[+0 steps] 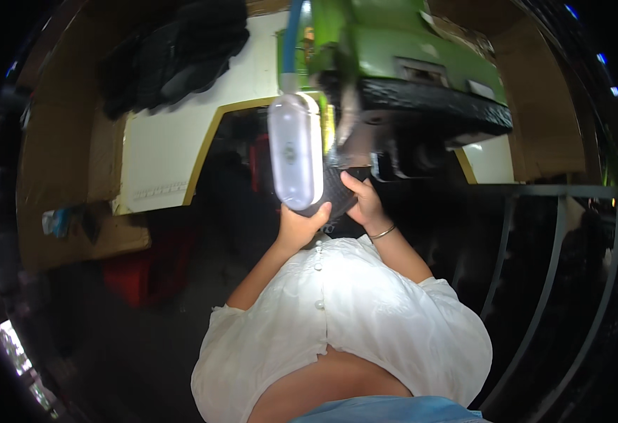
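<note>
Between my two hands is a black piece with a textured surface, curved and partly hidden; its exact kind does not show. My left hand grips its near left edge, thumb on top. Over on the right side, my right hand holds it with the thumb laid across the upper face. The far end of the piece sits at the blurred working head of a green machine, right under its metal parts. A lit, elongated lamp hangs just left of the piece and covers part of the view.
A white tabletop with a yellow edge has a cutout before me. Black items lie piled at the far left. Cardboard boxes flank both sides. A red object is low at left; a metal rack stands right.
</note>
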Motion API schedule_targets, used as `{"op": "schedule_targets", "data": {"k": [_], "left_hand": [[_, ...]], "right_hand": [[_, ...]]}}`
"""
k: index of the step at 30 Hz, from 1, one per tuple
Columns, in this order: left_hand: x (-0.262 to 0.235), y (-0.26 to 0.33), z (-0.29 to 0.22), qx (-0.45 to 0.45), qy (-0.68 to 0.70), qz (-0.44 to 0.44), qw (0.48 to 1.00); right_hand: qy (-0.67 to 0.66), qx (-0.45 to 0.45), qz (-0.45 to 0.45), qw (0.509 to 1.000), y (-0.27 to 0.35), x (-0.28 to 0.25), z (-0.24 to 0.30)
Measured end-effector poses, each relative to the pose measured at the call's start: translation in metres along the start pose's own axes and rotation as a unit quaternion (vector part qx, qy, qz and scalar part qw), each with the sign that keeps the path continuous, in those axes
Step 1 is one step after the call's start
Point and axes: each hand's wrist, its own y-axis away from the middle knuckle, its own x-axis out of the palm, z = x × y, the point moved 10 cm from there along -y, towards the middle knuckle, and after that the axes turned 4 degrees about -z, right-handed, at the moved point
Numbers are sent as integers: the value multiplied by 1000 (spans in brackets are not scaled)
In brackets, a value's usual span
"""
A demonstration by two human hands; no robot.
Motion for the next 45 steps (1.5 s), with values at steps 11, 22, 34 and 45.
{"op": "schedule_targets", "data": {"k": [11,22,34,45], "left_hand": [[54,-17,-45,-26,24,138,990],[41,-16,-35,-75,213,78,971],[-8,-22,-28,50,19,-28,998],[-48,-18,13,-27,21,42,999]], "right_hand": [[466,-201,69,859,50,68,53],[501,-19,-20,865,69,-12,30],[179,-233,-40,955,55,16,145],[537,-340,3,772,42,114,113]]}}
